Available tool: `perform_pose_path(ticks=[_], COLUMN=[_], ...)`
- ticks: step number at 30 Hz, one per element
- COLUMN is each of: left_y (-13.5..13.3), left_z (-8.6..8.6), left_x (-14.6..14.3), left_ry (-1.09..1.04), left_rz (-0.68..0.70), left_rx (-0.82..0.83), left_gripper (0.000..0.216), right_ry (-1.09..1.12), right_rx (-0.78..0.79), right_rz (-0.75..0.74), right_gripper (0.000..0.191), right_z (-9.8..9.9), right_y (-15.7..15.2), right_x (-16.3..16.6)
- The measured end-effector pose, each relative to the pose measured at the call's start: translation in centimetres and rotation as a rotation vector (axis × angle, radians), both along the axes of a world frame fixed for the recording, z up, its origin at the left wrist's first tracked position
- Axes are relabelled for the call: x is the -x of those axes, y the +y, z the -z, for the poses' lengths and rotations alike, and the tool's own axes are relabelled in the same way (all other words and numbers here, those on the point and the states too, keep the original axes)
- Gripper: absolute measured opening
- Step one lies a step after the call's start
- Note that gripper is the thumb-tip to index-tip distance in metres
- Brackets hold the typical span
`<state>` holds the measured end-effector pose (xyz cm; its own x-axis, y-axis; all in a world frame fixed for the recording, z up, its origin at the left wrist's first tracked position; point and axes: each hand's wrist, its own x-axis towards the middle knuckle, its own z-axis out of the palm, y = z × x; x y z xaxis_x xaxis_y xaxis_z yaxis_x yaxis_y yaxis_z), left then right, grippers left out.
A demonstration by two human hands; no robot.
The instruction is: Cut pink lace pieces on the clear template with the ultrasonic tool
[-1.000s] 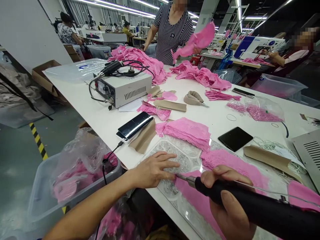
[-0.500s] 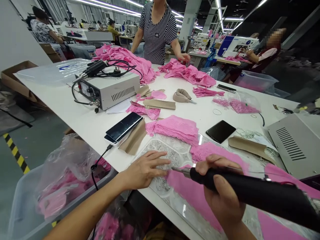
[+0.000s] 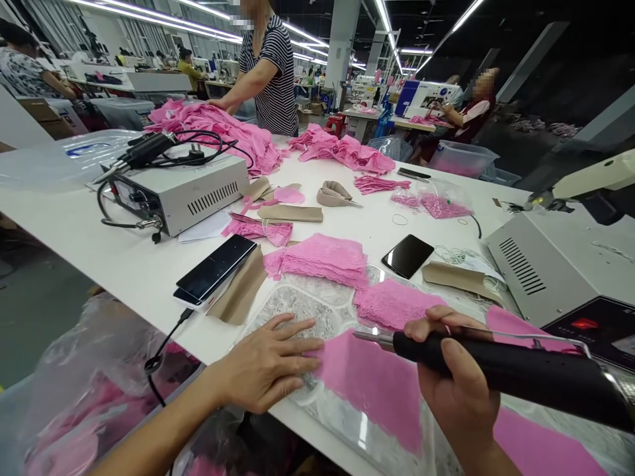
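Note:
My left hand (image 3: 268, 363) lies flat with fingers spread, its fingertips on the left edge of a pink fabric piece (image 3: 377, 380). That piece rests on a clear patterned template (image 3: 297, 301). In my right hand (image 3: 461, 383) is a thick black-handled tool (image 3: 526, 370) with a slim metal tip and a thin metal lever along its top. The tip points left, over the fabric's upper edge; whether it touches cannot be made out. Just beyond are a stack of pink lace-edged pieces (image 3: 322, 256) and another pink pile (image 3: 397, 301).
A grey vented box (image 3: 206, 192) carries a second corded tool at left; another grey box (image 3: 536, 261) stands at right. Two phones (image 3: 218, 264) lie stacked, another phone (image 3: 407, 256) beyond the template. A co-worker in stripes (image 3: 278, 79) reaches into a pink garment heap (image 3: 213, 129).
My view has swung right. The tool tip has moved right, away from my left fingertips. The striped co-worker has turned and now reaches into the left heap.

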<state>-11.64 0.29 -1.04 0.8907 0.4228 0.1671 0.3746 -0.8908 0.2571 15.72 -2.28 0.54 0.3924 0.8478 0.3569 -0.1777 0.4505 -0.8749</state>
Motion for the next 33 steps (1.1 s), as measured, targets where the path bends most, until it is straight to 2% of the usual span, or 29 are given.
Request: perform_pose_path(ticks=[4,10,14,20,24,33], left_y=[0.1,0.3,0.7,1.3,1.3,1.4], left_z=[-0.2,0.1,0.3,0.7,1.0,1.4], left_x=[0.1,0.1,-1.9,-4.8,-4.9,-4.7], left_ry=[0.001,-0.092,-0.185,-0.184,-0.151,-0.138], left_rz=[0.000,-0.015,-0.052,0.018,0.022,0.028], left_rx=[-0.004,-0.010,-0.057,-0.110,-0.103,-0.067], left_gripper=[0.039,0.040,0.033,0.029,0.029,0.030], right_ry=[-0.053,-0.042,-0.010,-0.022,-0.041,-0.096], right_rx=[-0.051,-0.044,-0.043,-0.058,-0.079,-0.058], right_rz=[-0.003,0.016,0.048,0.023,-0.018,0.032], right_gripper=[0.012,0.012,0.013,0.010,0.011,0.011], right_z=[0.2,0.1,-0.1,-0.1,0.1,0.0], right_y=[0.3,0.3,0.4,0.5,0.6,0.7], right_x=[0.2,-0.5,-0.7,-0.1,0.1,0.2])
